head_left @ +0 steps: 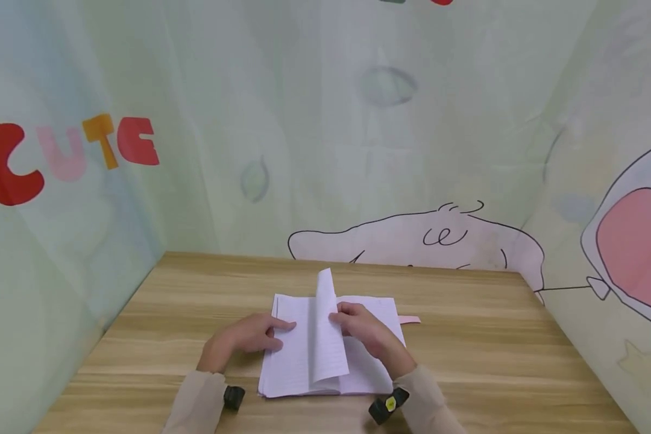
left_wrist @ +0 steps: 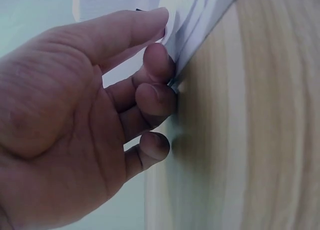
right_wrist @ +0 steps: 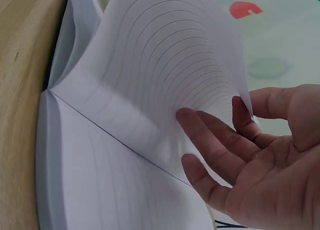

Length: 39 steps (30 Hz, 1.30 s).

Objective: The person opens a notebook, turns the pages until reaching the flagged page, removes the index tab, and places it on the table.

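An open notebook (head_left: 290, 367) with lined white pages lies on the wooden table. My right hand (head_left: 367, 331) pinches a page (head_left: 328, 343) between thumb and index finger, and that page stands up, curved, near the middle fold. In the right wrist view the lifted page (right_wrist: 165, 44) shows its ruled lines, while the other fingers of the right hand (right_wrist: 260, 160) lie beside it. My left hand (head_left: 249, 334) rests at the left edge, with index finger and thumb on the left page. In the left wrist view the remaining fingers (left_wrist: 155, 99) are bent beside the notebook's edge.
A pink strip (head_left: 410, 319) sticks out from the notebook's right side. The wooden table (head_left: 493, 349) reaches back to a printed cloth backdrop (head_left: 304, 120) with coloured letters and cartoon drawings. Dark wrist devices (head_left: 389, 405) sit at both sleeves.
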Tool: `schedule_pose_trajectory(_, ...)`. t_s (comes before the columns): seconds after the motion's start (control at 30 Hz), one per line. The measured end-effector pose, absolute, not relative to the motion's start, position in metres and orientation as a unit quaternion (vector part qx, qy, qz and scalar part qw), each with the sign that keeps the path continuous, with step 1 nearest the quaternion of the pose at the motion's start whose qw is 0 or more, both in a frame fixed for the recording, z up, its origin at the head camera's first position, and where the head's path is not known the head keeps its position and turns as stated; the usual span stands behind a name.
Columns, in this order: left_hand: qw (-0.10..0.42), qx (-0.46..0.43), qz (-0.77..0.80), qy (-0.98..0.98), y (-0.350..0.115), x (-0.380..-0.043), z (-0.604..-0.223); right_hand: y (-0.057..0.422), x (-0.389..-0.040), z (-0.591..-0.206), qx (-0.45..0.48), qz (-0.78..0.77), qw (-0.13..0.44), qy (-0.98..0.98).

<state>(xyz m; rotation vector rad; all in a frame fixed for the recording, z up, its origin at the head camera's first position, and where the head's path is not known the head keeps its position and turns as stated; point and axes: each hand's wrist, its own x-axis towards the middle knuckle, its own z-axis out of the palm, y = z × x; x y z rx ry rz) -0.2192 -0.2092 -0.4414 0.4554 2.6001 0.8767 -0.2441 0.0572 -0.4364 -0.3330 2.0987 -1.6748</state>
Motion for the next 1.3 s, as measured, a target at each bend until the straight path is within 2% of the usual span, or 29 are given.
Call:
schedule_pose_trajectory(0.2,0.181,0.167,0.311,0.918,-0.21,-0.219,-0.441,0.044,-0.242,-0.442,-0.132,-0.583,0.211,0.773)
schedule_pose_trajectory(0.33,0.162,0.186,0.306,0.919,-0.214,-0.22,-0.443,0.037,-0.239,-0.444,-0.152,-0.568,0.202,0.783)
schedule_pose_trajectory(0.73,0.061,0.211,0.305,0.927,-0.21,-0.228,-0.444,0.021,-0.242,-0.449,-0.17,-0.526,0.193,0.811)
schedule_pose_trajectory(1.03,0.053,0.228,0.323,0.917,-0.21,-0.228,-0.445,0.012,-0.239,-0.447,-0.188,-0.472,0.193,0.839)
schedule_pose_trajectory(1.3,0.066,0.239,0.328,0.912,-0.208,-0.227,-0.443,0.007,-0.235,-0.444,-0.233,-0.414,0.217,0.853)
